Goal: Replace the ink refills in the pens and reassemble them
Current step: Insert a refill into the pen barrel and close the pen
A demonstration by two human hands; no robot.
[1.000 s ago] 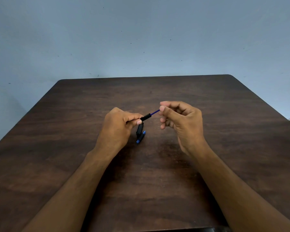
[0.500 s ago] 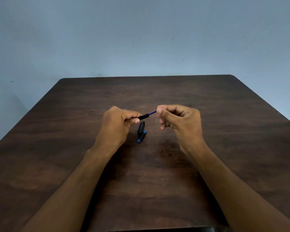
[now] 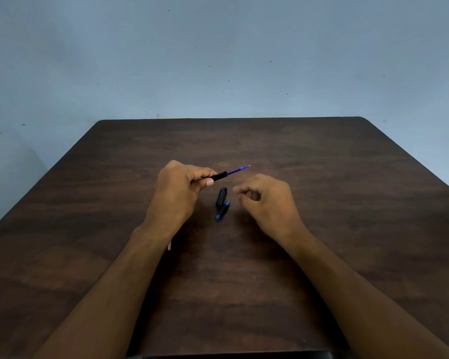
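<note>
My left hand [image 3: 178,193] grips a black pen barrel [image 3: 219,176] above the middle of the table. A blue ink refill [image 3: 237,170] sticks out of the barrel's right end, its tip pointing up and to the right. My right hand [image 3: 266,200] hovers lower and to the right of the barrel with its fingers loosely curled and nothing in it. Between the hands, two small pen parts lie on the table: a black piece [image 3: 221,196] and a black piece with blue ends [image 3: 223,210].
The dark wooden table [image 3: 347,203] stands against a pale blue wall. A thin pale object [image 3: 169,245] shows beside my left wrist, mostly hidden by the arm. A dark edge runs along the bottom of the view.
My right hand has let go of the refill's tip and moved down and to the right. The refill now stands bare out of the barrel. My left hand keeps its hold.
</note>
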